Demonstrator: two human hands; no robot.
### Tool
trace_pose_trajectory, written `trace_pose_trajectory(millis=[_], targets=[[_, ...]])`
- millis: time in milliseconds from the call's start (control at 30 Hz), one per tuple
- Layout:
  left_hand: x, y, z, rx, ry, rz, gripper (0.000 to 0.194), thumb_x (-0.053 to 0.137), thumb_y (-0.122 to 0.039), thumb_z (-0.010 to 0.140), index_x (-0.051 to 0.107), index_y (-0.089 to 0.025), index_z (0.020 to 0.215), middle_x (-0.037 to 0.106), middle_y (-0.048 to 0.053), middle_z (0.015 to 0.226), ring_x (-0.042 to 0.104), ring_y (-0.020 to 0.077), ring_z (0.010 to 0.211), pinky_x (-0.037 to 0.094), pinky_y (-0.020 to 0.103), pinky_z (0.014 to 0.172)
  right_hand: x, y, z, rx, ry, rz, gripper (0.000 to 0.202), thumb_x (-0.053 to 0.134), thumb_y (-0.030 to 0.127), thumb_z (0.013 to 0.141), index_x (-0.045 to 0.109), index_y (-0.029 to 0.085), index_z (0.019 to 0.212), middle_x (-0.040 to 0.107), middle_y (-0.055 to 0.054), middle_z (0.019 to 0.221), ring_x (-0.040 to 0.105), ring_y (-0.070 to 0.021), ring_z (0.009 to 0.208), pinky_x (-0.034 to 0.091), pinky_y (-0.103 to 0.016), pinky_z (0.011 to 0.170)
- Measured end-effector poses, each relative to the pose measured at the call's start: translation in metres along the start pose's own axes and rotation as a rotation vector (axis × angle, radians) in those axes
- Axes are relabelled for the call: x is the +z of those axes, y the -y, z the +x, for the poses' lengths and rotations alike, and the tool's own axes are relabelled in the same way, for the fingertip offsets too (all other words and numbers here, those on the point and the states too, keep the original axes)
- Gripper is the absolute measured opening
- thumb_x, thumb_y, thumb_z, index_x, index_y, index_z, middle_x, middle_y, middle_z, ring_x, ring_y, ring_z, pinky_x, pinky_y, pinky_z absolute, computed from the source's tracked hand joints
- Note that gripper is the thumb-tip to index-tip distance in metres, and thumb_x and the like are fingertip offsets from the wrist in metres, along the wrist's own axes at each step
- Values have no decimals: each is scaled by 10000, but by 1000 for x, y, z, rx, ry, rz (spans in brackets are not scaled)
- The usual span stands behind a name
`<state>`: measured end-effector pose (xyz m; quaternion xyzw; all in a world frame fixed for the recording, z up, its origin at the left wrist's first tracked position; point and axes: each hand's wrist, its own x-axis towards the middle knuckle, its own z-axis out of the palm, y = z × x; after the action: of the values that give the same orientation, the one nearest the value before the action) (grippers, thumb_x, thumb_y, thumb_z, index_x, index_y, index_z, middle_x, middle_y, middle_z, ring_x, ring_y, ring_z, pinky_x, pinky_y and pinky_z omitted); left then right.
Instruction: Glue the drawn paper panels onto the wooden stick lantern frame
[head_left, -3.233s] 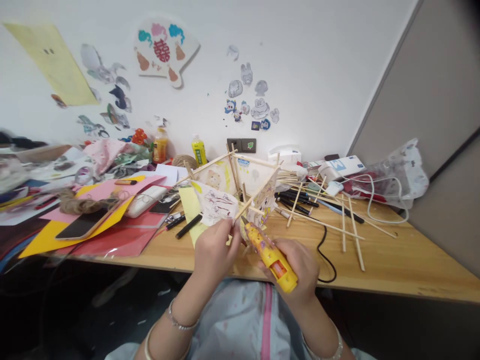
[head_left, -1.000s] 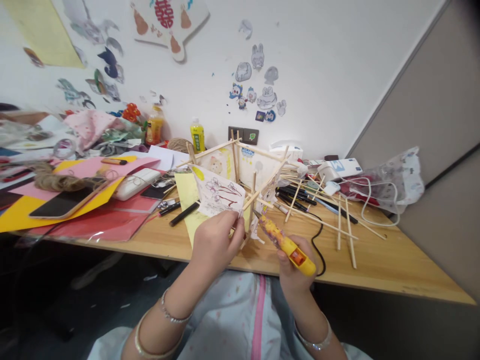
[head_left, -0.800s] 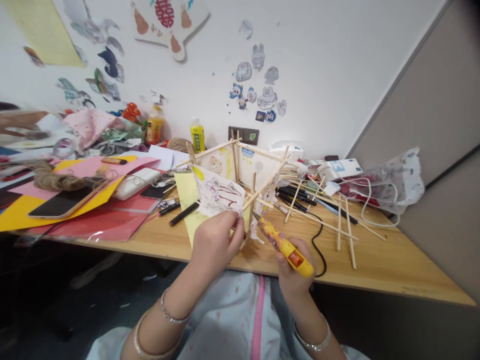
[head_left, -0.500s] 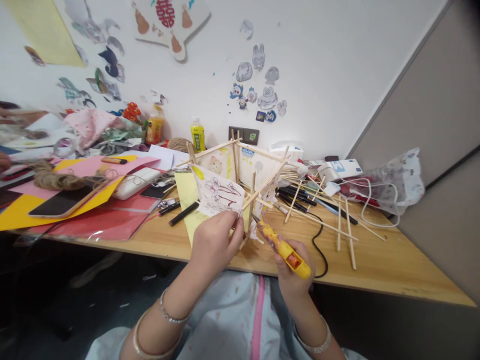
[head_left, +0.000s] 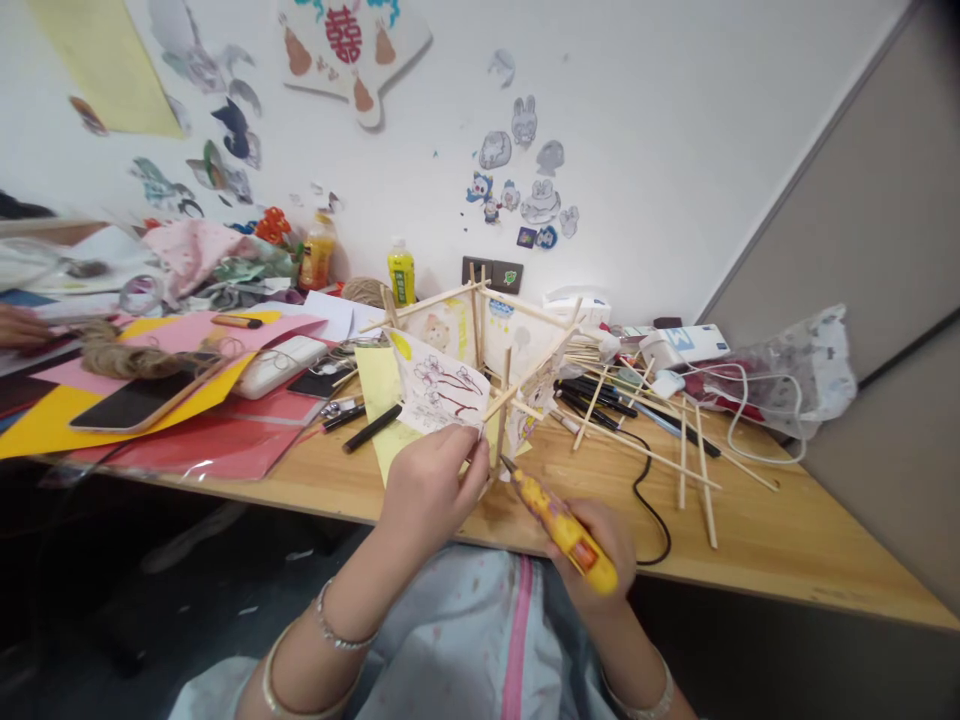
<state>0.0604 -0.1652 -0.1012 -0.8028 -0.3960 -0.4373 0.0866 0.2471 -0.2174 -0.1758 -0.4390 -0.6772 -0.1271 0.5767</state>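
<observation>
A frame of wooden sticks (head_left: 504,408) with drawn paper panels stands near the front edge of the table. My left hand (head_left: 435,480) pinches the lower right corner of a white paper (head_left: 442,385) with a flower branch drawn on it, close to a front upright stick. My right hand (head_left: 600,550) is wrapped round a yellow glue gun (head_left: 559,520), its nozzle pointing up and left at that same upright, just below the stick joint. Whether the nozzle touches the wood is too small to tell.
Loose sticks (head_left: 707,480) and black pens (head_left: 600,395) lie to the right, beside a black cable (head_left: 637,490). Left are coloured papers (head_left: 202,440), a phone (head_left: 135,402) and a marker (head_left: 373,428). Bottles (head_left: 401,272) stand behind. Another person's hand (head_left: 21,327) is at far left.
The glue gun's nozzle has moved slightly down and left, to the upright, and its body tilts more steeply. My left hand keeps its hold. The view has shifted a little.
</observation>
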Motion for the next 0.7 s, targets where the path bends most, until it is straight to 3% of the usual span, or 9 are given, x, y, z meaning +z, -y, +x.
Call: trace_pose_trajectory(millis=[133, 267, 467, 700], targets=[[0, 3, -1, 9, -1, 6, 241, 459, -166, 890, 458, -186, 649, 424, -42, 558, 421, 107, 511, 308, 241, 516, -3, 0, -4, 10, -95, 95, 360, 513, 537, 871, 600, 198, 954, 661, -51, 757, 618, -194, 643, 474, -313, 560], [1, 4, -1, 23, -9, 0, 227, 456, -167, 891, 467, -185, 666, 431, -39, 565, 427, 112, 519, 309, 244, 518, 6, 6, 5, 40, -188, 20, 330, 528, 494, 879, 562, 203, 1030, 660, -58, 818, 635, -206, 709, 497, -325, 605], [2, 1, 0, 39, -2, -6, 222, 453, -178, 896, 478, -179, 675, 464, -29, 577, 458, 113, 527, 328, 237, 517, 19, 18, 31, -84, -181, -153, 256, 529, 447, 892, 538, 207, 980, 666, -36, 772, 632, -179, 667, 488, -293, 603], [4, 1, 0, 43, 5, -8, 212, 451, -180, 897, 486, -176, 688, 484, -23, 585, 471, 114, 527, 335, 233, 512, 21, 20, 34, -132, -166, -214, 281, 510, 481, 897, 537, 204, 939, 663, -37, 739, 615, -172, 636, 466, -282, 579]])
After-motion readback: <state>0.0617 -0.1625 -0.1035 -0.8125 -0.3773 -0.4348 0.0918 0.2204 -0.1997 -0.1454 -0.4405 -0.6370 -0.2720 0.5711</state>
